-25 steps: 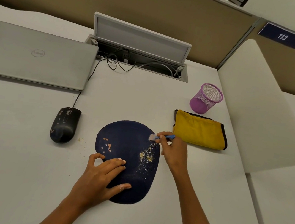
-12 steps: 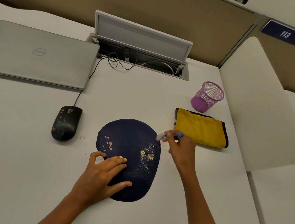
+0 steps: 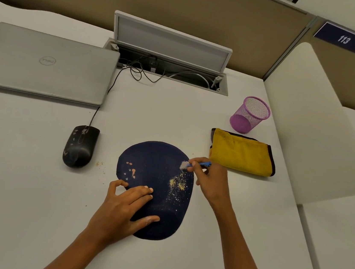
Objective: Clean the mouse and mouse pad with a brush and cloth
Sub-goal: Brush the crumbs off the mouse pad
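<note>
Matt fabric mouse pad point(image 3: 160, 159), fluffy yellow cloth point(image 3: 241, 154), wire-mesh cup point(image 3: 249, 114).

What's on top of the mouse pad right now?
On the mouse pad: yellow crumbs, pinkish spots, and the left hand pressing its near-left part. Whatever lies under that hand is hidden.

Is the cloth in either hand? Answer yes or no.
No. The cloth lies folded on the desk; the right hand holds the brush, the left hand presses the pad.
</note>
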A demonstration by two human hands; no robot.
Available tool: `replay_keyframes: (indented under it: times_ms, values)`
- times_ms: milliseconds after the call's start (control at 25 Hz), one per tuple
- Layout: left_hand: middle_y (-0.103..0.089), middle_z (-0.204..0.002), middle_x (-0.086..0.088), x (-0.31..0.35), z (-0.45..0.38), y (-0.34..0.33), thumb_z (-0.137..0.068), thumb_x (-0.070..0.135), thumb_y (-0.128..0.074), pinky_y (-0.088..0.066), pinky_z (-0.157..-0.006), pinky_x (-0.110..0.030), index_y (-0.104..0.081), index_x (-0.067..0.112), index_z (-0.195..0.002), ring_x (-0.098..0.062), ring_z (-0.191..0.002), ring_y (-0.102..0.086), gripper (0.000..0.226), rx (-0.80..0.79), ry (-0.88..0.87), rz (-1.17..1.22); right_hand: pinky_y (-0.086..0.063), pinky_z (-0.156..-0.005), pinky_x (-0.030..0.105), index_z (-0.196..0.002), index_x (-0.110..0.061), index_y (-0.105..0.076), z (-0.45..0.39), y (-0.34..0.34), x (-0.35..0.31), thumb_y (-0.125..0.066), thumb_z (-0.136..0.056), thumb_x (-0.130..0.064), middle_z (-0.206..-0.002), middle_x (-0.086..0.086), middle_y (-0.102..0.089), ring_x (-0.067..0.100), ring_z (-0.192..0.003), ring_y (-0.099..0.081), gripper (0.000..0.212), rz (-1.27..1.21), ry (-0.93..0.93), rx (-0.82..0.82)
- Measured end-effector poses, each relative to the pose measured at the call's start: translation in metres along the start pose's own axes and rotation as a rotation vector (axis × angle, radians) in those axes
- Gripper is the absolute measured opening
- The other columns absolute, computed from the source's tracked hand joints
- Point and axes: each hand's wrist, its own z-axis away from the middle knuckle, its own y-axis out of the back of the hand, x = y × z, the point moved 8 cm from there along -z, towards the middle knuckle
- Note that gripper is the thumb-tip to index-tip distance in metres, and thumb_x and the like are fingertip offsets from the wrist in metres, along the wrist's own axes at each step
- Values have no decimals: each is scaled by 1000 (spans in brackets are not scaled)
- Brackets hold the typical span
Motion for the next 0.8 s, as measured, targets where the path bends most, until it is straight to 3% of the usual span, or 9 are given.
replay_keyframes:
  times_ms: [80,200,360,440,520,600,680,760,800]
  values:
    - [-69,-111,3,0,0,-1,-83,62,-46,-31,-97,-38,-72,17,-104,-13,-99,-66,56,-4,1,-1,-54,-79,38,-99,-11,-68,1,9,16,-53,-92,-29,-99,11,-71,22,-81,-62,25,129,-76,66]
    - [-69,-111,3,0,1,-1,-83,62,-47,-31,-97,-37,-72,17,-104,-13,-99,-66,56,-1,2,-3,-45,-70,28,-88,-6,-70,1,30,27,-54,-92,-24,-91,14,-72,14,-70,-57,24,103,-148,177]
    - [-69,-111,3,1,0,1,-83,61,-48,-31,-96,-38,-72,16,-103,-13,-99,-66,55,9,-9,-5,-45,-58,10,-102,-12,-69,6,-1,4,-53,-93,-24,-92,7,-71,2,-65,-58,21,-139,-57,-49]
    - [-69,-111,3,1,0,1,-83,61,-49,-31,-96,-38,-72,16,-102,-13,-99,-66,55,10,-7,-1,-52,-72,21,-102,-12,-69,7,-5,12,-52,-94,-24,-95,7,-72,11,-78,-62,23,6,-74,-59]
    - [-69,-111,3,0,-1,1,-82,61,-49,-31,-96,-38,-72,16,-103,-13,-99,-66,54,11,-1,-2,-52,-81,35,-95,-8,-71,5,14,22,-52,-92,-24,-88,8,-72,19,-83,-64,25,148,-130,84]
    - [-69,-112,3,0,0,0,-82,61,-49,-31,-96,-38,-72,16,-103,-13,-99,-66,54,9,1,-1,-52,-74,27,-92,-7,-72,4,22,18,-54,-92,-23,-86,8,-72,15,-76,-63,24,48,-97,161]
    - [-69,-112,3,0,0,0,-83,61,-48,-31,-96,-39,-72,16,-102,-13,-99,-66,55,12,-5,-3,-52,-67,18,-97,-10,-70,4,6,5,-54,-92,-22,-93,11,-73,9,-76,-64,20,-129,-37,35]
    - [-69,-111,3,1,0,1,-84,61,-47,-31,-96,-38,-73,15,-102,-13,-99,-66,56,11,-7,-5,-55,-77,28,-101,-13,-69,8,-11,5,-52,-93,-24,-97,10,-73,15,-85,-65,21,-57,-35,-66]
    - [-69,-111,3,2,-1,1,-84,61,-47,-31,-96,-38,-72,15,-102,-13,-99,-66,56,8,-7,-4,-54,-79,34,-98,-13,-70,9,-9,10,-52,-93,-25,-94,9,-73,18,-85,-65,22,14,-56,-27]
